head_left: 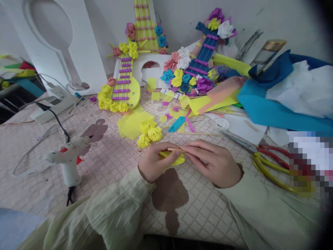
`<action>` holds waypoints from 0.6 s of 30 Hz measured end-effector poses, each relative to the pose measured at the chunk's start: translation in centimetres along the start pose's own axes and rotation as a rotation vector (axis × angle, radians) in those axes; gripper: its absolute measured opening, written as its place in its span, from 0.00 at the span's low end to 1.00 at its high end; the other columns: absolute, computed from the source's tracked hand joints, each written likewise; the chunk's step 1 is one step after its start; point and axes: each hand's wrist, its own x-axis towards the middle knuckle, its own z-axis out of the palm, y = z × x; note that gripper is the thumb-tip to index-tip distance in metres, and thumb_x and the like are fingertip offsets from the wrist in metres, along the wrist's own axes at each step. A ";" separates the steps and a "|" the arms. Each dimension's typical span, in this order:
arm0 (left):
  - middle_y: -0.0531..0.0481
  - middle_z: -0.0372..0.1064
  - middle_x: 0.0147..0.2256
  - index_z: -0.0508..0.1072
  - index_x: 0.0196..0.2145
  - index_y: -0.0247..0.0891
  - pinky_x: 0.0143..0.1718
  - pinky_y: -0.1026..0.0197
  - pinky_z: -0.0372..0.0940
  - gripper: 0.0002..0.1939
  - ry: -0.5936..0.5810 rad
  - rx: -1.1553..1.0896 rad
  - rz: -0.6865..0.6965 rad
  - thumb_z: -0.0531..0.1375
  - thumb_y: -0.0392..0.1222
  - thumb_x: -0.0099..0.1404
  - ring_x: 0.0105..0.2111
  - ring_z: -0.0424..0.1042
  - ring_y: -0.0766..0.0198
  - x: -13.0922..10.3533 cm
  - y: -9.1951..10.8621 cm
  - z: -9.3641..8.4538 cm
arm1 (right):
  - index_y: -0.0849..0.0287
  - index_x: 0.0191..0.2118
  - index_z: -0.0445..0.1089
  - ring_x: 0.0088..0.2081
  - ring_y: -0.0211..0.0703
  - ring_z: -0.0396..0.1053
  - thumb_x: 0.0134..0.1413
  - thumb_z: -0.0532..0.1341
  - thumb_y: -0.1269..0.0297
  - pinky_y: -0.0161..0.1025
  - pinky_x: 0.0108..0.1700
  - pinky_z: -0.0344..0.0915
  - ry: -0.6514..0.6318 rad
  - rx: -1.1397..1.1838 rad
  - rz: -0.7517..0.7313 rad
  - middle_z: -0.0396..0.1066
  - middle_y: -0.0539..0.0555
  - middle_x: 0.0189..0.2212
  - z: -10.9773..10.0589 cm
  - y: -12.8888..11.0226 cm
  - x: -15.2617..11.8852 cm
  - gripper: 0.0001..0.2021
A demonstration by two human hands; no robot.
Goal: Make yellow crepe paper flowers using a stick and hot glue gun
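Near the front middle of the table my left hand point(159, 160) is closed, its thumb pressed beside a thin wooden stick point(172, 149). My right hand point(217, 161) meets it from the right, with fingertips pinched at the stick's other end. A piece of yellow crepe paper point(179, 159) shows just below the stick, between the hands; whether it is wrapped on the stick is hidden by my fingers. Just beyond my left hand lie several yellow paper roses point(150, 133) in a cluster, beside a stack of yellow paper squares point(135, 122).
A glue gun point(71, 156) stands at left, its cable running to a power strip point(53, 104). Scissors point(270, 158) lie right of my right hand. Flower-trimmed yellow point(134, 92) and blue point(200, 57) paper instruments lean at the back. Blue crepe paper point(275, 107) is heaped at right.
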 end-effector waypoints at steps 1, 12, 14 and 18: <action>0.46 0.75 0.30 0.74 0.33 0.33 0.31 0.66 0.67 0.09 0.000 0.025 0.022 0.58 0.41 0.58 0.30 0.72 0.65 0.0 0.0 0.0 | 0.60 0.40 0.71 0.30 0.36 0.70 0.54 0.55 0.72 0.33 0.32 0.68 0.003 0.031 0.039 0.74 0.54 0.33 0.0 -0.1 0.0 0.10; 0.47 0.73 0.30 0.72 0.33 0.34 0.33 0.65 0.67 0.05 0.083 0.151 0.195 0.60 0.37 0.57 0.30 0.72 0.66 -0.2 -0.1 0.3 | 0.63 0.31 0.72 0.22 0.32 0.62 0.52 0.58 0.69 0.31 0.25 0.60 -0.035 0.202 0.215 0.72 0.53 0.25 0.0 0.0 0.3 0.06; 0.48 0.73 0.29 0.72 0.33 0.35 0.32 0.65 0.66 0.05 0.093 0.159 0.200 0.60 0.37 0.57 0.30 0.72 0.66 -0.3 -0.1 0.3 | 0.63 0.32 0.72 0.23 0.32 0.63 0.53 0.57 0.68 0.31 0.26 0.60 -0.044 0.219 0.217 0.71 0.53 0.25 0.0 -0.1 0.2 0.07; 0.49 0.73 0.29 0.72 0.33 0.35 0.32 0.66 0.66 0.05 0.102 0.148 0.193 0.59 0.37 0.57 0.29 0.71 0.67 -0.5 -0.1 0.4 | 0.63 0.30 0.72 0.23 0.32 0.63 0.54 0.56 0.69 0.32 0.26 0.59 -0.053 0.214 0.249 0.70 0.52 0.24 -0.1 -0.5 0.2 0.08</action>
